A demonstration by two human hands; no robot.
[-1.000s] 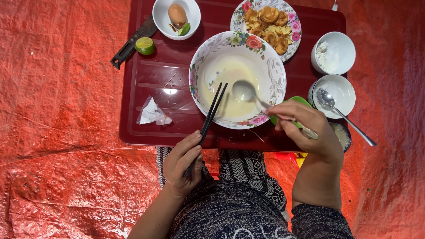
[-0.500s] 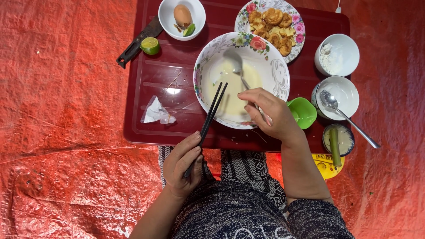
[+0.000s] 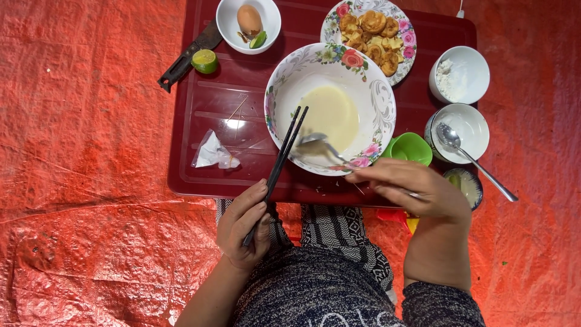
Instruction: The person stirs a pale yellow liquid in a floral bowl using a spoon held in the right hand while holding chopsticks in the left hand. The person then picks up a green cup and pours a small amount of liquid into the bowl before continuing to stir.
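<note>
Chopsticks point(image 3: 283, 157) — a dark pair — lie slanted across the near-left rim of the large floral bowl point(image 3: 330, 108), their tips over the white inner wall and their lower ends gripped in the left hand point(image 3: 245, 227), whose fingers point(image 3: 249, 200) are curled closed around them just below the front edge of the counter point(image 3: 206, 103). Inside the bowl sits a shallow pool of pale yellow liquid point(image 3: 331, 115). A metal spoon point(image 3: 319, 147) rests with its bowl low in the dish near the front rim, close to the chopstick shafts; the right hand point(image 3: 417, 191) pinches its handle, fingers closed on it just outside the rim.

The counter is a low dark-red tray table standing on an orange tarp point(image 3: 78, 121). At the far left corner lie a black-handled knife point(image 3: 187, 54) and half a lime point(image 3: 204, 60) just beside it. A small white bowl point(image 3: 227, 18) holds a brown egg point(image 3: 249, 19) and a lime wedge. A flowered plate point(image 3: 403, 36) carries fried golden pieces point(image 3: 372, 37). To the right stand a white bowl with white powder point(image 3: 459, 74), another white bowl holding a second spoon point(image 3: 472, 158), and a green cup point(image 3: 411, 148) — touching the big bowl's rim. A crumpled clear wrapper point(image 3: 213, 152) lies on the counter's left part.
</note>
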